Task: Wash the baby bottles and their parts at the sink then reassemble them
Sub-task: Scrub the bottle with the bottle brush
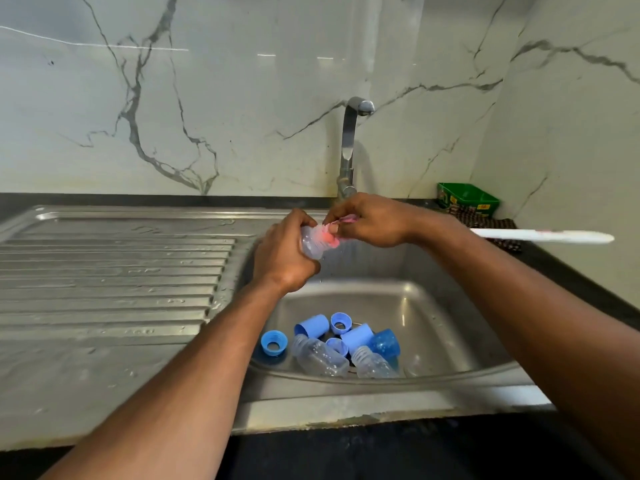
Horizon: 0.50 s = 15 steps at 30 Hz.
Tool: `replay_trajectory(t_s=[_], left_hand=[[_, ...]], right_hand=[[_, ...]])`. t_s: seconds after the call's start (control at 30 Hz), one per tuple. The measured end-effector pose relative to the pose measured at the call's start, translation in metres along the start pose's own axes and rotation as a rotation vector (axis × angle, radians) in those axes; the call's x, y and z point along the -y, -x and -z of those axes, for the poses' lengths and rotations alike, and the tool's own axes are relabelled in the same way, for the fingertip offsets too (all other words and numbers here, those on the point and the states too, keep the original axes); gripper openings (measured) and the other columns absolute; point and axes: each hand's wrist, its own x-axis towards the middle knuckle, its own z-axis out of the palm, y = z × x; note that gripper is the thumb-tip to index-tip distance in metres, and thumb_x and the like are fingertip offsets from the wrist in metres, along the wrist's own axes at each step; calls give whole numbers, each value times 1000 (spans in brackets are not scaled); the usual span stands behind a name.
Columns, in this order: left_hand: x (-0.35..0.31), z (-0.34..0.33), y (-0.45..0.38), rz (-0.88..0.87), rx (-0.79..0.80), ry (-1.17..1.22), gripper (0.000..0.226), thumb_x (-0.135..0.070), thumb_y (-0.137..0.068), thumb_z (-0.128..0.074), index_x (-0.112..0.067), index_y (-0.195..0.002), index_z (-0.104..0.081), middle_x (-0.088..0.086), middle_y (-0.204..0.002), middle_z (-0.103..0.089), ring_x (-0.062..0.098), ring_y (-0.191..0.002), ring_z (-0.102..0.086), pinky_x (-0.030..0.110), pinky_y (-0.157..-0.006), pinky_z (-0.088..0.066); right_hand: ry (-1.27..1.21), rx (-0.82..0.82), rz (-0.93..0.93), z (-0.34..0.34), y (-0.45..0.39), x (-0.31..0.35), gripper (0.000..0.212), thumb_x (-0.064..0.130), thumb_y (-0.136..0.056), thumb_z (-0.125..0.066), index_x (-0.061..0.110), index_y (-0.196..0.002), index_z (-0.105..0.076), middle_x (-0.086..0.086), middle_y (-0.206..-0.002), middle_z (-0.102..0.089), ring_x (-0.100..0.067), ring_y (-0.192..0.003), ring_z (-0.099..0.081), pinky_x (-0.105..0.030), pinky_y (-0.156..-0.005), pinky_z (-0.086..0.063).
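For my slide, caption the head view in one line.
Over the sink, the left hand grips a clear bottle while the right hand works a pink brush inside.

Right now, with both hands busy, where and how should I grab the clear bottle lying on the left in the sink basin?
Grip the clear bottle around its smooth middle, coming straight down from above with fingers across its width. It lies on its side, threaded neck toward the back, with a blue ring close on its left and other blue parts crowding the neck, so the body is probably the freest hold.
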Motion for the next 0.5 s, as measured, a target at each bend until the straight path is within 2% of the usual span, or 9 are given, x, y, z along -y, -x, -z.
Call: replay_trajectory(t_s=[0.1, 0.17, 0.23, 0.27, 0.33, 0.4, 0.5], left_hand=[[-2, 0, 0, -9, -4, -29, 57, -10, -60, -82, -30, -97, -44, -2, -94, -61, 27, -84, -60, 42, -66, -52], [-3, 2, 0, -33, -11, -67, 55, -11, -61, -81, -28, -99, -46, -1, -97, -62, 27, -87, -59, 42, -68, -52], [-3, 3, 1, -61, 7, -125, 53, -11, -63, -80, -23, -105, -49, 0, -103, -63, 27, -90, -58, 39, -68, -48], [-4, 3, 2, -67, 23, -145, 53, -11, -64, -79, -21, -107, -50, 0, -104, -62, 25, -90, -57, 36, -66, -45], [-4, 2, 3, -66, 36, -161, 53, -12, -66, -78, -19, -109, -50, 0, -105, -61, 24, -90, -56, 34, -65, -42], [-3, 1, 3, -64, 33, -187, 52, -13, -67, -78, -19, -110, -49, 0, -106, -61, 24, -92, -56, 35, -67, -45], [-1, 1, 4, -11, 29, -314, 55, -13, -68, -78, -21, -114, -49, 0, -110, -60, 24, -100, -55, 37, -73, -44]], right_hand=[[-10, -2, -30, 7, -5, 6, 24, 17, -95, -63, 8, -115, -72, 2, -99, -66, -11, -90, -60, -27, -82, -45], [-7, -55, -75, 6, -6, 9, 24, 17, -87, -72, 9, -110, -74, 5, -84, -67, -3, -70, -61, -26, -73, -47], [-89, -147, -151, 3, -6, 7, 31, 15, -76, -83, 8, -103, -70, 2, -72, -67, -6, -49, -61, -30, -59, -53], [-144, -194, -200, 2, -5, 6, 36, 14, -71, -87, 7, -99, -65, -3, -70, -67, -12, -47, -62, -32, -52, -53], [-207, -248, -254, -3, -5, 3, 32, 13, -68, -90, 7, -84, -62, -6, -60, -66, -14, -42, -60, -26, -42, -46], [-241, -256, -251, -9, -7, 0, 26, 12, -71, -88, 6, -75, -63, -5, -51, -64, -13, -39, -59, -21, -39, -43], [-333, -188, -218, -16, -2, -2, 19, 4, -73, -85, 1, -82, -69, -15, -68, -71, -19, -52, -66, -26, -48, -52]])
